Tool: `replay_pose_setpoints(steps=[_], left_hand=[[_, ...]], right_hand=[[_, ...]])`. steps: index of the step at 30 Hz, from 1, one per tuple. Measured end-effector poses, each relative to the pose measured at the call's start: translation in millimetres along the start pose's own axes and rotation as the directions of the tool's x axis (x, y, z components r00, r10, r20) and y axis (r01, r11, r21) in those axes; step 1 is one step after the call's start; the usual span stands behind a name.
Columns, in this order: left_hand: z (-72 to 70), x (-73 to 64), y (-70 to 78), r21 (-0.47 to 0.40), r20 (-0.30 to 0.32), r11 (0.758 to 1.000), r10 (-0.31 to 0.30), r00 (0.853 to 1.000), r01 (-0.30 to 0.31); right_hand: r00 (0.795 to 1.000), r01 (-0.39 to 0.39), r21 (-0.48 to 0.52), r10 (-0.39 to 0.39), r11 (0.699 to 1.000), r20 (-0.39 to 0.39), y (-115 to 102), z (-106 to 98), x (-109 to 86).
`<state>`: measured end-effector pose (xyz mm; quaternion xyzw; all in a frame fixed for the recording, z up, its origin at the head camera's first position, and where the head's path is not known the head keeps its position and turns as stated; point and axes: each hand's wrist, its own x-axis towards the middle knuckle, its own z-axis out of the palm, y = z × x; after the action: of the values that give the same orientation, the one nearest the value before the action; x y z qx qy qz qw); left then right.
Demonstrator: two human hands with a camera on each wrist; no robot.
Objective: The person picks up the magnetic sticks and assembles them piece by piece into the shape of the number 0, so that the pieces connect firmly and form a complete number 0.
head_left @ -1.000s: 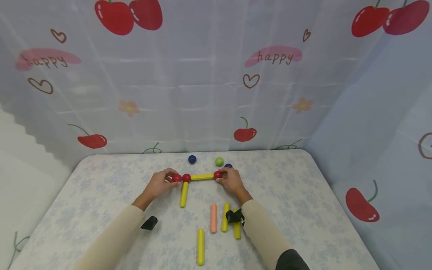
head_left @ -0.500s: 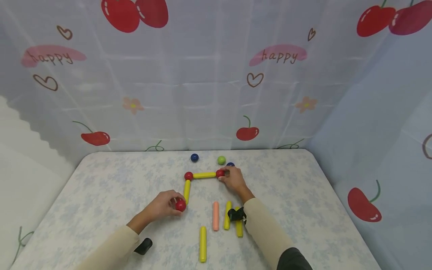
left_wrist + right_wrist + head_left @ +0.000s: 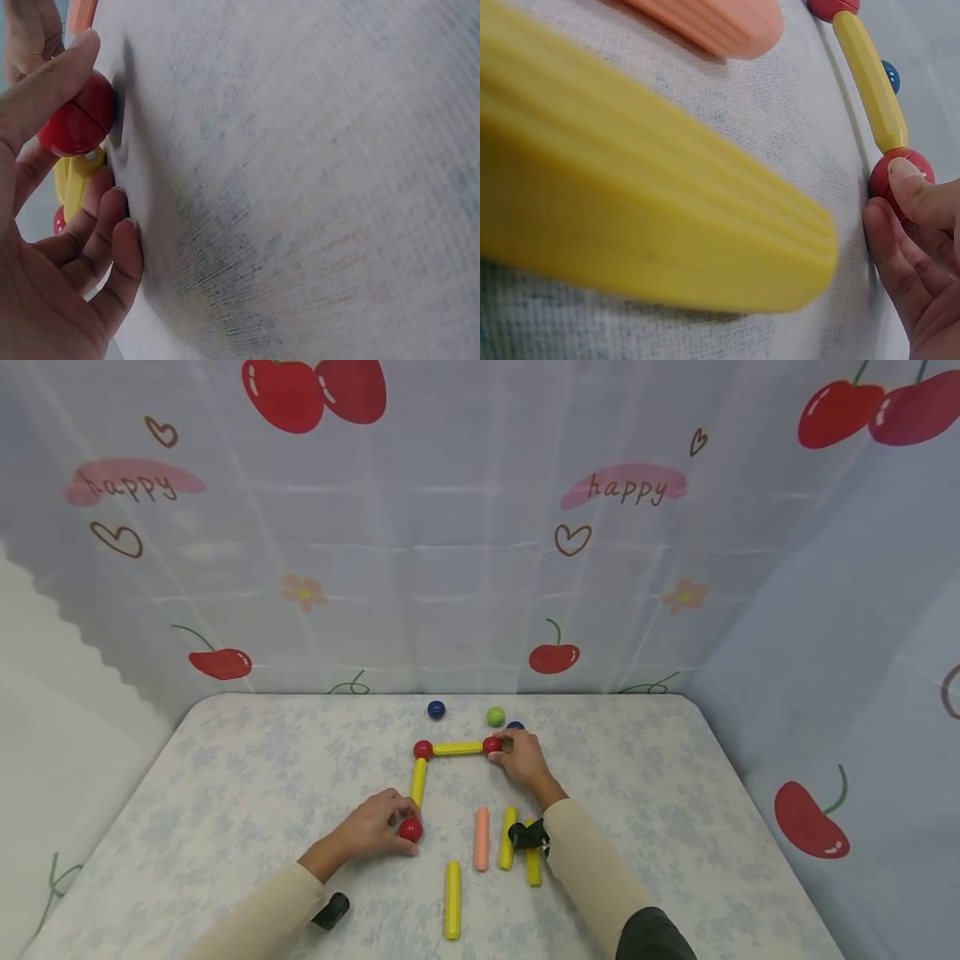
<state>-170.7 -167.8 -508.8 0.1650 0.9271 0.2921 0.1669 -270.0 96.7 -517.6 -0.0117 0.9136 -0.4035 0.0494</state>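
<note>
My left hand [image 3: 371, 827] grips a red ball [image 3: 411, 829] at the near end of a yellow rod [image 3: 418, 782]. In the left wrist view the thumb lies over this ball [image 3: 79, 116], with the yellow rod [image 3: 76, 184] just behind it; whether they touch I cannot tell. That rod runs back to a corner red ball [image 3: 423, 750]. From this corner a second yellow rod [image 3: 457, 748] reaches right to another red ball [image 3: 491, 745]. My right hand [image 3: 522, 758] pinches that right-hand ball, thumb on it in the right wrist view.
A salmon rod [image 3: 482, 839] and loose yellow rods [image 3: 453, 900] lie nearer the front. Two more yellow rods [image 3: 507, 838] are by the right wrist's black camera [image 3: 528, 835]. Behind the joined pieces sit blue balls [image 3: 437, 710] and a green ball [image 3: 496, 717]. A printed curtain [image 3: 450, 568] hangs behind.
My left hand has carried its red ball from beside the corner ball toward me, to the near end of the yellow rod. The right hand keeps its hold on its ball.
</note>
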Motion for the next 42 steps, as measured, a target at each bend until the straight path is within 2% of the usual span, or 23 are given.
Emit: replay_pose_setpoints(steps=[3, 9, 16, 31, 36, 42], left_hand=[[1.2, 3.0, -0.5, -0.004, 0.006, 1.0, -0.029, 1.0, 0.029], [1.5, 5.9, -1.3, -0.002, 0.015, 1.0, -0.024, 1.0, 0.024], [4.0, 12.1, 0.2, -0.013, -0.006, 1.0, -0.027, 1.0, 0.027], [8.9, 14.1, 5.4, -0.018, -0.097, 0.999, -0.053, 0.994, 0.051], [8.7, 14.0, 6.0, -0.028, -0.115, 0.999, -0.02, 0.993, 0.017], [7.7, 13.2, 5.9, -0.051, -0.09, 0.998, -0.03, 0.996, 0.025]], right_hand=[[1.0, 0.006, 0.003, -0.006, 1.0, 0.003, 0.6, 0.2, 1.2], [1.0, 0.004, 0.006, -0.004, 1.0, 0.02, 1.9, 0.0, 2.4], [1.0, 0.012, -0.008, -0.012, 1.0, 0.007, 2.2, -2.1, 2.2], [1.0, 0.025, 0.005, -0.025, 1.0, 0.002, 4.4, -0.6, 4.3], [1.0, 0.026, 0.005, -0.026, 1.0, 0.0, 4.1, -0.6, 3.6], [1.0, 0.024, -0.004, -0.024, 1.0, -0.004, 3.7, -0.5, 3.3]])
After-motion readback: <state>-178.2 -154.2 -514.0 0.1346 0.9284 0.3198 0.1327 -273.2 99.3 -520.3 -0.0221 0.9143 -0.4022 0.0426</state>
